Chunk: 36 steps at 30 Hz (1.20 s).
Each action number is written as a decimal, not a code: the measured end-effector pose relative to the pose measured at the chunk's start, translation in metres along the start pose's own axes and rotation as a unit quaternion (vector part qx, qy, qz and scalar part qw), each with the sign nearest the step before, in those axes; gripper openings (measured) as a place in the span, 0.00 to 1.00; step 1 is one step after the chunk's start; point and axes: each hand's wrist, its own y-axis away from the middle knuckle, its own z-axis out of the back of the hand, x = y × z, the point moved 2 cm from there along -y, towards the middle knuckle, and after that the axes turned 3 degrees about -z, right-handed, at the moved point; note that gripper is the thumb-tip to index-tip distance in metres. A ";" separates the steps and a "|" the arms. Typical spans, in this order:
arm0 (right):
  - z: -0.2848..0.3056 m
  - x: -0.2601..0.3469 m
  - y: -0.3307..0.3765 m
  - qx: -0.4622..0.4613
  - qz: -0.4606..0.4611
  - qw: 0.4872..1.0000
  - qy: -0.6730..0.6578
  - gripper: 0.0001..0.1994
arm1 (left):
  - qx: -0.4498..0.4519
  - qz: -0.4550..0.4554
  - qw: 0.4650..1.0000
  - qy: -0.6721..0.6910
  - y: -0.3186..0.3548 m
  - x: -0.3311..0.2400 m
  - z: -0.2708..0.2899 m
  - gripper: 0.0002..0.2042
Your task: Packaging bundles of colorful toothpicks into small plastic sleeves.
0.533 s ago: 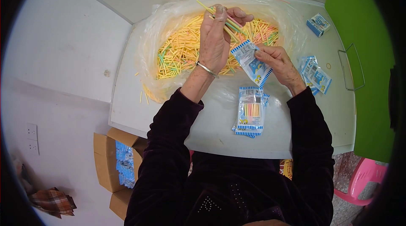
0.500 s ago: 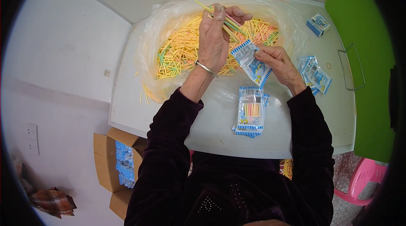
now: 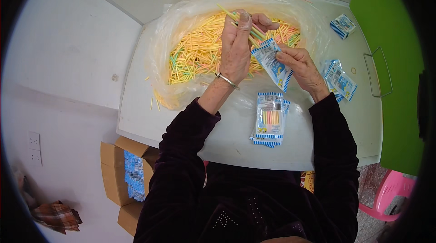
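Yellow-green sticks point(image 3: 239, 19), pinched as a thin bundle in the left hand point(image 3: 236, 47), slant down-right toward the open mouth of the blue-and-white packet point(image 3: 272, 63) gripped just beside them by the right hand point(image 3: 302, 68).

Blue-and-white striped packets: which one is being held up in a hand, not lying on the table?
The blue-and-white striped plastic packet pinched in the right hand, beside the left hand holding thin coloured sticks. The others lie flat on the white table.
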 end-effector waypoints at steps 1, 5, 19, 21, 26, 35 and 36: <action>0.000 0.000 0.000 0.000 0.003 1.000 -0.001 0.11 | 0.004 0.005 1.000 0.005 0.001 0.001 0.000 0.14; 0.003 -0.003 0.000 -0.008 0.008 1.000 -0.004 0.10 | 0.006 0.014 1.000 -0.017 0.007 0.005 0.001 0.13; 0.001 -0.007 -0.001 -0.028 0.010 0.999 0.023 0.14 | 0.112 0.079 0.980 -0.146 0.017 0.004 0.005 0.14; 0.002 -0.012 -0.003 -0.029 0.002 1.000 0.009 0.14 | 0.133 0.095 0.972 -0.167 0.015 0.005 0.009 0.15; 0.002 -0.009 -0.005 -0.030 0.012 0.999 -0.035 0.15 | 0.177 0.107 0.942 -0.264 0.006 0.006 0.021 0.19; 0.006 -0.006 -0.006 -0.059 0.038 0.994 -0.082 0.16 | 0.228 -0.057 0.831 -0.504 0.005 -0.011 0.009 0.21; 0.005 -0.005 -0.007 -0.064 0.042 0.994 -0.083 0.16 | 0.220 -0.097 0.821 -0.518 0.004 -0.014 0.009 0.19</action>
